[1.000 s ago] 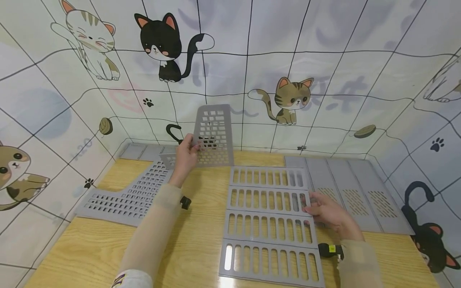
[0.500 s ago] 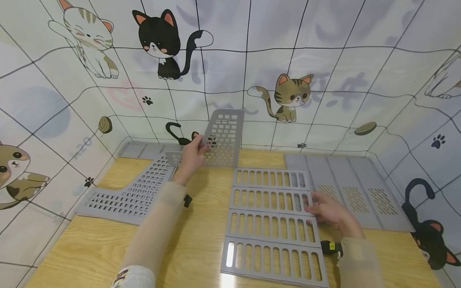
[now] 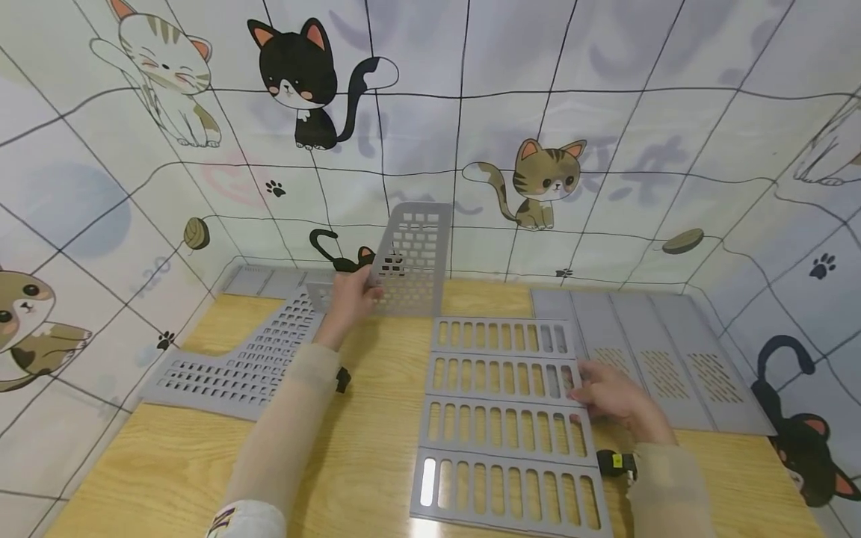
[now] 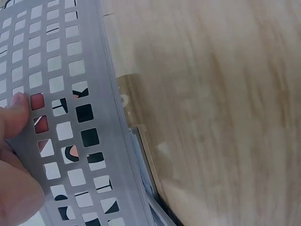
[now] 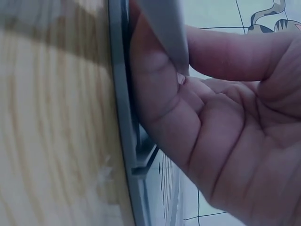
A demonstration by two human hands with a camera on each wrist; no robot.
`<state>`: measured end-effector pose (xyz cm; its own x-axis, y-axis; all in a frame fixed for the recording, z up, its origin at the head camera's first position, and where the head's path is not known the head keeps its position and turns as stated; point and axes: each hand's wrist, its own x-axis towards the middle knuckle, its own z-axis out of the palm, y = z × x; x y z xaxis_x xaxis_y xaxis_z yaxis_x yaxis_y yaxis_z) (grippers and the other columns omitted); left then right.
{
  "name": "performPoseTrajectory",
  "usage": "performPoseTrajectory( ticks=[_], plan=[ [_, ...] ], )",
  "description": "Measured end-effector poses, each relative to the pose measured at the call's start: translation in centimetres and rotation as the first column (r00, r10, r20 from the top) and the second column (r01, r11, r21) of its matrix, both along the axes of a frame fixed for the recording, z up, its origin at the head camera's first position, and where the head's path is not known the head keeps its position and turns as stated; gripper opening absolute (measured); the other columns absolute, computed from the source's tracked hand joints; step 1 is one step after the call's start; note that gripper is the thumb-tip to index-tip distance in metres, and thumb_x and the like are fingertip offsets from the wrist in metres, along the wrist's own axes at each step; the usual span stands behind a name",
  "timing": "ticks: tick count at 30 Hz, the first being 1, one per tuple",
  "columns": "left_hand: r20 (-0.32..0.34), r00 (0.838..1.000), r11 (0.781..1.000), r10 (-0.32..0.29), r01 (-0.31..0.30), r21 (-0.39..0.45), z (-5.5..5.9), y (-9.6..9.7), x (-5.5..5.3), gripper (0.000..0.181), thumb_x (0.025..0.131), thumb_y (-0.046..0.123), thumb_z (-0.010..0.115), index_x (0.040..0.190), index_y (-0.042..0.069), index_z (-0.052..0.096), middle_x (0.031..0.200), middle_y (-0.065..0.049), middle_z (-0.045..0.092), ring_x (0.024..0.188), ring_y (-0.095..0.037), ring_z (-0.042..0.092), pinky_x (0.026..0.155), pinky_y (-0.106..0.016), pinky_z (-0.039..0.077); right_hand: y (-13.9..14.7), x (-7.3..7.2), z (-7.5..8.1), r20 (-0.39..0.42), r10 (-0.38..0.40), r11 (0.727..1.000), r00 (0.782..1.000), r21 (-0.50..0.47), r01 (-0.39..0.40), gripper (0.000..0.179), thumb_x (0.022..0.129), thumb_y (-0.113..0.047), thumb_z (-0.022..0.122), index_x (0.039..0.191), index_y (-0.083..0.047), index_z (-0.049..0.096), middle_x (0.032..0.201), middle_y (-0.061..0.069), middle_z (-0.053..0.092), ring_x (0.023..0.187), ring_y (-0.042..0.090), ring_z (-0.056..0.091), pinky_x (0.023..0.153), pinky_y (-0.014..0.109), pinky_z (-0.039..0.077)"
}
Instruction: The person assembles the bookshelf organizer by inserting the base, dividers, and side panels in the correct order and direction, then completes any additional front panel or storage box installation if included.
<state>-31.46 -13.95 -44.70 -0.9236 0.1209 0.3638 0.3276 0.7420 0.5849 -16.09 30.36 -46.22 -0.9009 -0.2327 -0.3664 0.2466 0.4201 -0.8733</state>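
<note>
Gray perforated panel (image 4: 115,146), left grip (image 4: 18,188) pinching its edge, finger (image 4: 37,101) showing through holes, wood-grain tabletop (image 4: 225,113) at right.

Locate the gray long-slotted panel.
In the head view, the long-slotted panel is in the lower half, just right of center, its right edge pinched by the right hand; the gray sheet with short diagonal slots is to its right.

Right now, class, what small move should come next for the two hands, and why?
Perhaps the left hand should ease the perforated panel slightly rightward, to line up with the slotted panel: it holds the perforated panel roughly upright near the slotted panel's far left corner, while the right hand grips the slotted panel's right edge.
</note>
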Motion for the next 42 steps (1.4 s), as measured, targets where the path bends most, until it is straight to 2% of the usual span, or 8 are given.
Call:
performPoseTrajectory(
  ticks=[5, 10, 14, 18, 25, 30, 36, 42],
  plan=[
    [-0.032, 0.999, 0.999, -0.024, 0.025, 0.033, 0.0, 0.2, 0.2, 0.008, 0.091, -0.002, 0.074, 0.094, 0.001, 0.066, 0.085, -0.015, 0.076, 0.078, -0.031, 0.072, 0.074, -0.045, 0.055, -0.1, 0.0, 0.2, -0.012, 0.0, 0.999, 1.0, 0.033, 0.0, 0.05, 0.096, 0.008, 0.057, 0.142, 0.02, 0.039, 0.105, 0.025, 0.072, 0.089, 0.031, 0.073, 0.074, 0.048, 0.062],
    [-0.01, 1.0, 0.997, -0.008, 0.008, 0.071, 0.5, -0.1, 0.3, 0.009, 0.092, -0.006, 0.071, 0.101, -0.003, 0.068, 0.093, -0.019, 0.077, 0.084, -0.033, 0.074, 0.076, -0.045, 0.06, -0.2, -0.1, 0.5, -0.02, 0.004, 0.998, 1.0, 0.066, -0.002, 0.056, 0.098, 0.003, 0.057, 0.147, 0.019, 0.035, 0.112, 0.026, 0.071, 0.094, 0.03, 0.072, 0.078, 0.046, 0.062],
    [-0.006, 1.0, 0.997, -0.003, 0.003, 0.082, 1.3, -0.5, 0.3, 0.013, 0.092, -0.005, 0.071, 0.105, -0.003, 0.068, 0.101, -0.021, 0.077, 0.092, -0.035, 0.075, 0.081, -0.048, 0.061, 0.2, -0.5, 0.8, -0.058, 0.018, 0.989, 0.998, 0.148, -0.01, 0.041, 0.102, -0.006, 0.056, 0.135, 0.019, 0.051, 0.108, 0.023, 0.072, 0.093, 0.027, 0.072, 0.078, 0.041, 0.061],
    [0.002, 0.999, 0.995, -0.038, 0.038, 0.089, 1.8, -0.7, 0.2, 0.015, 0.093, -0.002, 0.072, 0.108, -0.004, 0.068, 0.102, -0.022, 0.076, 0.092, -0.036, 0.076, 0.083, -0.048, 0.061, 0.5, -1.4, 1.1, -0.029, 0.006, 0.983, 1.0, 0.181, -0.001, 0.032, 0.104, -0.013, 0.057, 0.118, 0.016, 0.06, 0.101, 0.019, 0.073, 0.087, 0.025, 0.071, 0.076, 0.039, 0.061],
    [0.02, 0.999, 1.0, -0.029, 0.029, 0.006, 1.6, -0.8, -0.1, 0.012, 0.092, 0.005, 0.075, 0.098, 0.001, 0.066, 0.094, -0.018, 0.077, 0.095, -0.038, 0.072, 0.107, -0.055, 0.043, 0.3, -2.7, 1.3, 0.031, -0.016, 0.948, 0.999, 0.317, 0.005, 0.028, 0.103, -0.017, 0.06, 0.104, 0.01, 0.064, 0.088, 0.013, 0.072, 0.073, 0.02, 0.068, 0.066, 0.035, 0.061],
    [0.056, 0.998, 1.0, -0.023, 0.023, -0.003, 1.3, -0.8, 0.0, 0.01, 0.092, 0.003, 0.075, 0.097, 0.0, 0.066, 0.099, -0.02, 0.077, 0.101, -0.04, 0.07, 0.106, -0.056, 0.046, -0.1, -3.1, 1.3, 0.037, -0.02, 0.933, 0.999, 0.361, 0.005, 0.026, 0.102, -0.016, 0.061, 0.101, 0.01, 0.063, 0.084, 0.014, 0.07, 0.07, 0.021, 0.068, 0.065, 0.035, 0.061],
    [0.095, 0.995, 0.999, -0.008, 0.012, -0.049, 0.9, -1.0, 0.1, 0.011, 0.094, 0.007, 0.073, 0.103, 0.003, 0.068, 0.103, -0.015, 0.077, 0.117, -0.043, 0.057, 0.118, -0.059, 0.028, -0.3, -3.2, 1.0, 0.053, -0.04, 0.932, 0.998, 0.363, 0.019, 0.021, 0.102, -0.014, 0.063, 0.096, 0.007, 0.064, 0.081, 0.013, 0.07, 0.067, 0.021, 0.068, 0.063, 0.032, 0.06],
    [0.09, 0.996, 0.999, -0.009, 0.013, -0.044, 0.8, -1.3, 0.4, 0.013, 0.093, 0.005, 0.073, 0.106, 0.003, 0.07, 0.104, -0.016, 0.077, 0.115, -0.043, 0.054, 0.115, -0.058, 0.029, -0.4, -3.3, 1.0, 0.036, -0.024, 0.931, 0.999, 0.364, 0.009, 0.022, 0.102, -0.014, 0.063, 0.093, 0.006, 0.065, 0.079, 0.011, 0.07, 0.064, 0.02, 0.067, 0.061, 0.032, 0.059]
  ],
)
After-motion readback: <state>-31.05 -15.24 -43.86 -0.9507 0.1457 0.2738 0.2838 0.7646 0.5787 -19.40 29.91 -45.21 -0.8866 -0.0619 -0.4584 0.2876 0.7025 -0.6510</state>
